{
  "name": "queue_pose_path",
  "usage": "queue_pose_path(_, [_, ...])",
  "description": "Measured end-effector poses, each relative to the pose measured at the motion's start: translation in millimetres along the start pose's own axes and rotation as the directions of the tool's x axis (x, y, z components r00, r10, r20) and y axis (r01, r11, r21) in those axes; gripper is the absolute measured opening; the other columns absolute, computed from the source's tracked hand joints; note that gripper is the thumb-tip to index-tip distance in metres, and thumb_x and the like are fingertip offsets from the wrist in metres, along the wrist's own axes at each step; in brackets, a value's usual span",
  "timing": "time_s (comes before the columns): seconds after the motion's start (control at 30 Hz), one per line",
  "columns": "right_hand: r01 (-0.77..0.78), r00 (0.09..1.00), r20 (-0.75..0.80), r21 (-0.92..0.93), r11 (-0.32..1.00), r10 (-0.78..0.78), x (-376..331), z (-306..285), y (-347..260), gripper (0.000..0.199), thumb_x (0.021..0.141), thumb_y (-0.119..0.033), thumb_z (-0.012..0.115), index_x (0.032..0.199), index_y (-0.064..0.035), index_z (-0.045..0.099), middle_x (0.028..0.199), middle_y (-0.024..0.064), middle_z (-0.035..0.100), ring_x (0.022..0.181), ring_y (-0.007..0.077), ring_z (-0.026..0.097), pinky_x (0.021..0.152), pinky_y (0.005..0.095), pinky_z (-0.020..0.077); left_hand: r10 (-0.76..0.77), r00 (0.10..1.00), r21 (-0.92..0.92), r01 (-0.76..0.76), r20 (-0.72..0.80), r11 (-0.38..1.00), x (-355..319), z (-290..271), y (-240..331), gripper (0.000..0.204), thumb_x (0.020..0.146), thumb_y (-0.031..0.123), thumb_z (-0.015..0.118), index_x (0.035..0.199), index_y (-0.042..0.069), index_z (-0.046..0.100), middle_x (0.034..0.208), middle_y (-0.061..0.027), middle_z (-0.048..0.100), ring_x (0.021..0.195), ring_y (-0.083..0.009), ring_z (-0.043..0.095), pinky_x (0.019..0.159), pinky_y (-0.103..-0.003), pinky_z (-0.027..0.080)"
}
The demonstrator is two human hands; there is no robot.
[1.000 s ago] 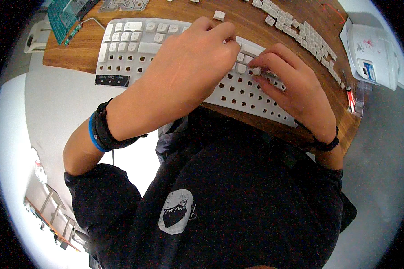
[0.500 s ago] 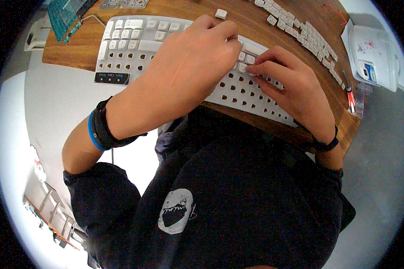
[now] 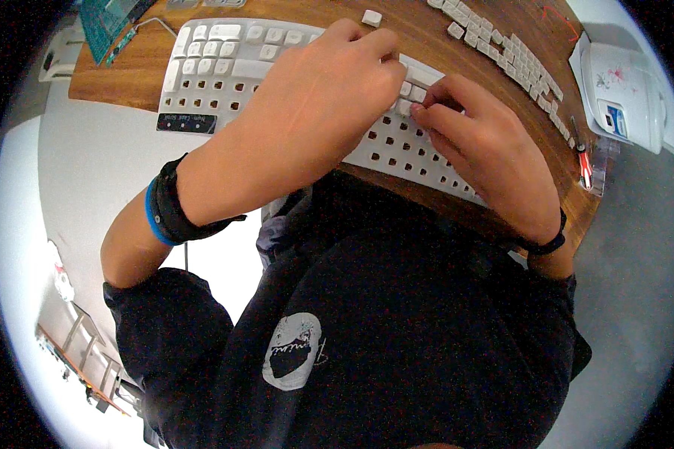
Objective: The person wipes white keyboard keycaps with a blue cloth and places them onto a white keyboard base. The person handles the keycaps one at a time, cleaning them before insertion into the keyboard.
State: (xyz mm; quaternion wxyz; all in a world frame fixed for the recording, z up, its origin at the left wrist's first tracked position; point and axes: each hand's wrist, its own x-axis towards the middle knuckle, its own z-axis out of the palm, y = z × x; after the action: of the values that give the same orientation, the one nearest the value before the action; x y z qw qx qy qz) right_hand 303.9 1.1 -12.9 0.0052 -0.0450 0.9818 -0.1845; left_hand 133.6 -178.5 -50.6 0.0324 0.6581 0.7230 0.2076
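Wooden and brown, the desk (image 3: 494,217) carried a white keyboard (image 3: 225,71) that lay slanted across it in front of you. Your right hand (image 3: 487,142) pressed its curled fingertips (image 3: 421,109) onto a white keycap (image 3: 403,107) near the middle of the keyboard, and whether the fingers pinched that cap or only pushed on it could not be told. Your left hand (image 3: 314,112) lay over the same stretch, its fingers bent down onto the key rows just beside the right fingertips; what it gripped, if anything, was hidden under the hand. Around both hands the keyboard showed many bare sockets, while its upper left part had caps fitted. Your left wrist wore a dark band with a blue edge (image 3: 165,213), your right wrist a thin black band (image 3: 548,243). Farther out, 1 loose keycap (image 3: 371,17) sat alone above the keyboard, and a long row of loose keycaps (image 3: 513,56) ran along the desk's far right side. A red-handled tool (image 3: 584,166) lay near the right edge, a white device (image 3: 623,93) beyond it.
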Motion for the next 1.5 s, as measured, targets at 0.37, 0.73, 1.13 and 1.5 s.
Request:
queue_pose_path(0.37, [-0.059,0.998,-0.027,-0.013,0.998,0.059,-3,7,1,0.018,0.091,-0.005,0.072,0.109,-0.003,0.071,0.108,0.0153,0.068,0.1,0.0371,0.073,0.087,0.0463,0.0615,0.009,0.999,0.036,-0.007,-0.038,0.999,1,2,1,0.019,0.093,0.015,0.077,0.108,0.005,0.071,0.117,-0.0106,0.066,0.115,-0.0362,0.065,0.092,-0.046,0.062])
queue_pose_path(0.73, [-0.103,0.986,-0.105,0.249,0.963,0.132,-8,12,21,0.02,0.09,-0.008,0.083,0.107,-0.0066,0.072,0.103,0.0129,0.072,0.097,0.0355,0.074,0.083,0.0429,0.0606,-0.001,1.0,0.022,0.002,-0.028,1.0,-2,4,-2,0.019,0.094,0.018,0.078,0.106,0.005,0.07,0.113,-0.0099,0.065,0.111,-0.0348,0.065,0.092,-0.046,0.061])
queue_pose_path(1.13, [-0.04,0.996,-0.074,0.18,0.983,0.054,-3,8,17,0.018,0.092,-0.01,0.082,0.106,-0.0061,0.071,0.108,0.0126,0.07,0.097,0.0374,0.073,0.082,0.0451,0.0603,-0.01,0.999,0.024,0.011,-0.042,1.0,-3,6,-2,0.017,0.094,0.017,0.076,0.106,0.005,0.071,0.114,-0.0096,0.066,0.113,-0.0336,0.065,0.092,-0.045,0.061])
queue_pose_path(1.5, [-0.082,0.997,0.0,-0.058,0.995,0.082,-1,5,-7,0.015,0.092,-0.001,0.08,0.105,-0.0029,0.073,0.111,0.0119,0.071,0.095,0.0322,0.074,0.082,0.0419,0.0609,-0.01,0.999,-0.042,0.008,-0.034,0.999,0,-1,0,0.017,0.093,0.015,0.076,0.105,0.004,0.071,0.113,-0.0102,0.067,0.114,-0.0354,0.065,0.092,-0.045,0.061])
